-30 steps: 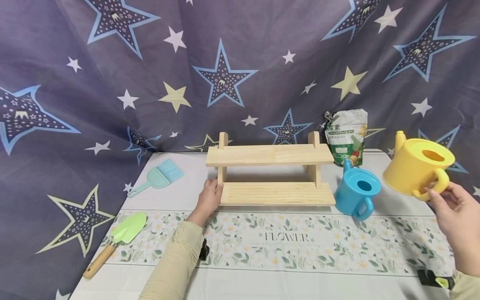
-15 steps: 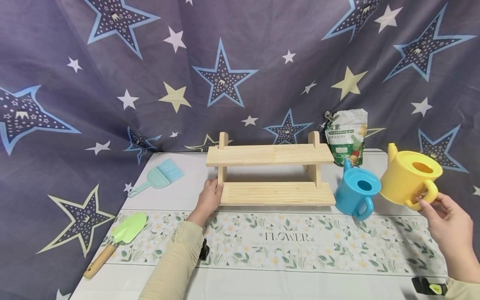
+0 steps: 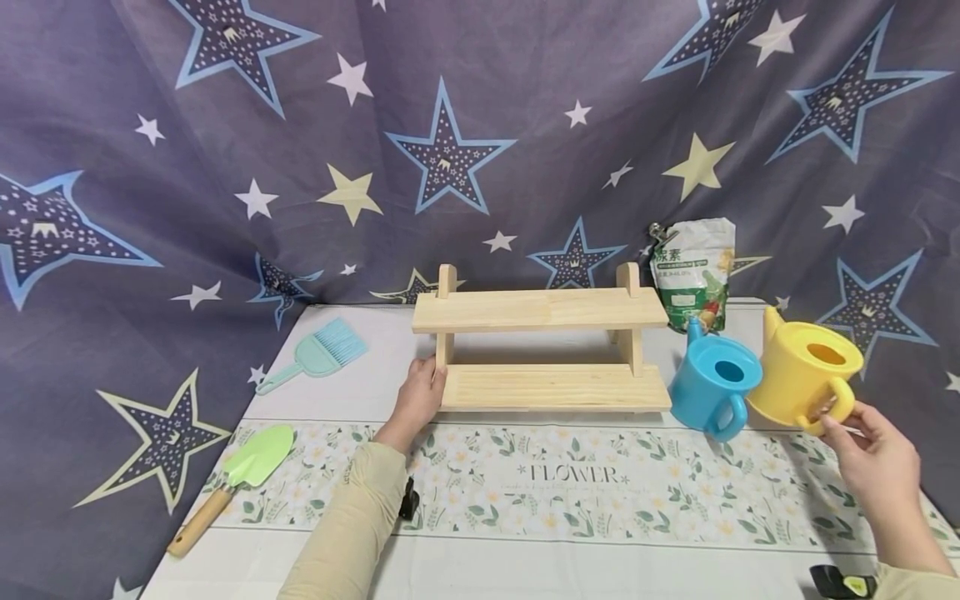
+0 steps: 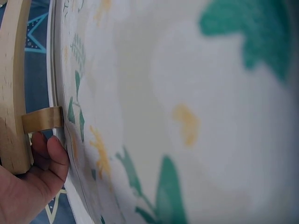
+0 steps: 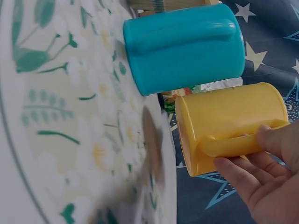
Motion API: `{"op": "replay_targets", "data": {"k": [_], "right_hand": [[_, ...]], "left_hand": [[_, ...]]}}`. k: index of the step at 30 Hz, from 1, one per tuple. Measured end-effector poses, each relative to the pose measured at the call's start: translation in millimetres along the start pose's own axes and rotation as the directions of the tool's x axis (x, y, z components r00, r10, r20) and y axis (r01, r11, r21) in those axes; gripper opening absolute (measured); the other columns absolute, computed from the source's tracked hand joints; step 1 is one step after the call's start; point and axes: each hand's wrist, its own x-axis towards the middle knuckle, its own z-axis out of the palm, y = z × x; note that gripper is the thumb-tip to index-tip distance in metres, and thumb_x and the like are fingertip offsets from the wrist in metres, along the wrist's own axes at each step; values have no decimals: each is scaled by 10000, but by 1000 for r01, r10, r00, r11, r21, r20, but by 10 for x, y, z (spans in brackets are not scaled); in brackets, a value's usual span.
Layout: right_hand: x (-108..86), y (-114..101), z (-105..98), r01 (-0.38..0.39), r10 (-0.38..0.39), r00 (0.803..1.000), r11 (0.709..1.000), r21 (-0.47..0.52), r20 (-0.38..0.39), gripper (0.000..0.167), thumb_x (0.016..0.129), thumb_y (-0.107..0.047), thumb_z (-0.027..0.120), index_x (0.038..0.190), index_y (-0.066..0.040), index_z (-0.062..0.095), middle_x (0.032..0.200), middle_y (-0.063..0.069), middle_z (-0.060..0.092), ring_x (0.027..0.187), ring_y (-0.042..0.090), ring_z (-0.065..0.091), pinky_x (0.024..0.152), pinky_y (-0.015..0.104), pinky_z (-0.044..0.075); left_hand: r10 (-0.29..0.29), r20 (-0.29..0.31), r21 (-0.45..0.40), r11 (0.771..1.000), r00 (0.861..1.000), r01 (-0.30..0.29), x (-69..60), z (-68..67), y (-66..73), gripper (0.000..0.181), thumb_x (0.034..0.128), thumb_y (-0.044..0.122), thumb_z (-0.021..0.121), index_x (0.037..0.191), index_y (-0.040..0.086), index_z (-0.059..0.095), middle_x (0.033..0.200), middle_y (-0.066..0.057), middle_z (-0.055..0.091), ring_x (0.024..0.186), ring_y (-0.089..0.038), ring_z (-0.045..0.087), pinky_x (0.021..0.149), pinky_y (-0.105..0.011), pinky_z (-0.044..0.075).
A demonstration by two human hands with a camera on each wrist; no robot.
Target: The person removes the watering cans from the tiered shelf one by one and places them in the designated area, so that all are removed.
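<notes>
With thumb and fingers my right hand (image 3: 881, 462) pinches the handle of a yellow watering can (image 3: 798, 375). In the right wrist view a gap shows between the can's base and the tabletop, with a shadow on the cloth. Beside it, a blue watering can (image 3: 708, 387) stands on the table, very near the yellow one. My left hand (image 3: 417, 396) grips the left end of a two-tier wooden shelf (image 3: 555, 390). Its fingers curl at the underside of the lower board (image 4: 11, 93) in the left wrist view.
A green-and-white bag (image 3: 690, 275) with a clip stands behind the blue can. On the left lie a light-blue brush and dustpan (image 3: 315, 354) and a green trowel (image 3: 258, 457). A starry curtain (image 3: 487, 50) hangs behind the table.
My right hand has brought the yellow watering can left and lower, close to the blue one. The left hand and the wooden shelf have stayed in place.
</notes>
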Motion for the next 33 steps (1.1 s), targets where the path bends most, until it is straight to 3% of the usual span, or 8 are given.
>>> {"op": "replay_targets", "data": {"k": [6, 10, 20, 22, 24, 27, 30, 33], "right_hand": [[-27, 30, 49, -48, 48, 998, 999, 1, 50, 420, 1008, -163, 566, 1360, 53, 487, 1244, 285, 556, 667, -210, 338, 516, 53, 373], [-28, 56, 48, -60, 60, 995, 998, -4, 75, 421, 1006, -191, 571, 1338, 59, 502, 1248, 299, 555, 660, -210, 344, 510, 48, 390], [-32, 110, 83, -6, 5, 992, 1000, 10, 129, 388, 1009, -156, 561, 1307, 83, 496, 1220, 325, 556, 653, -211, 377, 516, 65, 422], [-28, 119, 84, 8, -7, 990, 1000, -5, 144, 383, 1007, -148, 564, 1301, 89, 499, 1224, 330, 557, 672, -114, 499, 514, 77, 443], [-34, 126, 87, 8, -4, 988, 1000, -25, 156, 383, 1004, -132, 565, 1307, 92, 494, 1244, 334, 548, 750, 94, 643, 528, 125, 489], [-42, 141, 98, -10, 18, 986, 999, -48, 166, 392, 997, -111, 572, 1320, 93, 485, 1261, 339, 535, 995, 460, 617, 616, 302, 571], [-56, 104, 94, -62, 71, 984, 996, -64, 161, 455, 993, -127, 580, 1374, 81, 443, 1311, 339, 500, 1137, 534, 523, 748, 508, 545], [-80, 29, 73, -103, 112, 987, 992, -79, 114, 528, 985, -139, 593, 1432, 54, 389, 1364, 327, 467, 1187, 523, 496, 848, 572, 501]], "left_hand": [[-1, -1, -4, 1000, 1000, 1, 1, 12, -17, 520, 1065, 331, 341, 1512, 67, 329, 1308, -150, 417, 1170, -313, 523, 1022, -457, 450], [5, -4, -2, 1000, 1000, -5, -1, 20, -28, 519, 1064, 327, 341, 1510, 62, 330, 1307, -151, 417, 1168, -315, 526, 1015, -458, 456], [13, -3, 0, 1000, 1000, -13, -8, -16, -10, 515, 1066, 321, 348, 1505, 52, 337, 1294, -164, 422, 1152, -322, 530, 1001, -463, 464], [15, -4, 2, 1000, 1000, -15, -8, -24, -10, 513, 1067, 318, 348, 1503, 49, 340, 1297, -168, 422, 1158, -329, 529, 1005, -470, 460], [14, -1, -1, 1000, 1000, -14, -6, -23, -15, 511, 1067, 316, 347, 1504, 51, 340, 1301, -170, 420, 1165, -333, 527, 1010, -476, 455], [12, 2, -2, 1000, 1000, -12, -3, -20, -21, 510, 1066, 319, 347, 1504, 58, 343, 1307, -171, 420, 1176, -339, 524, 1020, -482, 447], [11, 1, -3, 1000, 1000, -11, -2, -14, -26, 512, 1064, 323, 349, 1505, 64, 346, 1309, -170, 423, 1182, -340, 522, 1025, -485, 442], [20, -8, 5, 1000, 1000, -20, -4, -8, -21, 509, 1062, 320, 360, 1502, 65, 353, 1311, -172, 431, 1182, -341, 524, 1028, -486, 440]]}}
